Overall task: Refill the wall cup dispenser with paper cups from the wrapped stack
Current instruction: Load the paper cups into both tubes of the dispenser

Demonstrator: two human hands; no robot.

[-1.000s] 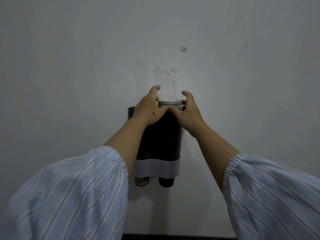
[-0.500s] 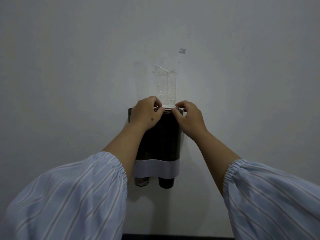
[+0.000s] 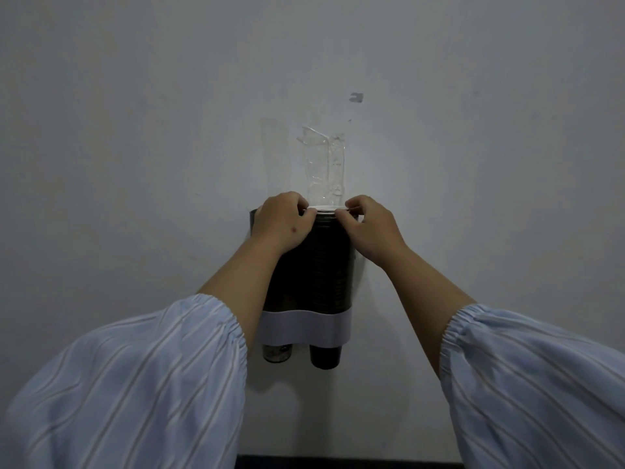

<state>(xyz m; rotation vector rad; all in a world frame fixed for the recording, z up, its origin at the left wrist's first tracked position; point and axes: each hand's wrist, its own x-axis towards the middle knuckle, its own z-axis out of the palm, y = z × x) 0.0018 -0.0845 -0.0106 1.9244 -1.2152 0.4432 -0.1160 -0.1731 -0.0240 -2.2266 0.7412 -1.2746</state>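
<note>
A dark two-tube cup dispenser (image 3: 329, 265) with a white band across its lower part hangs on the wall. Its right tube holds a stack of dark paper cups (image 3: 326, 208) whose white rim shows at the top. A clear plastic wrapper (image 3: 324, 167) stands up from that rim. My left hand (image 3: 282, 225) and my right hand (image 3: 367, 228) pinch the stack's rim with the wrapper's base from either side, fingers curled. A dark cup bottom (image 3: 325, 357) pokes out under the right tube, and another cup bottom (image 3: 277, 353) under the left tube.
The plain grey wall (image 3: 135, 164) fills the view, with a small tape mark (image 3: 356, 97) above the dispenser. A dark strip (image 3: 338, 462) runs along the wall's foot. My striped sleeves cover the lower corners.
Both hands have come down from beside the wrapper to the top of the tube, and their fingers have curled onto the rim. The stack has sunk level with the tube's top.
</note>
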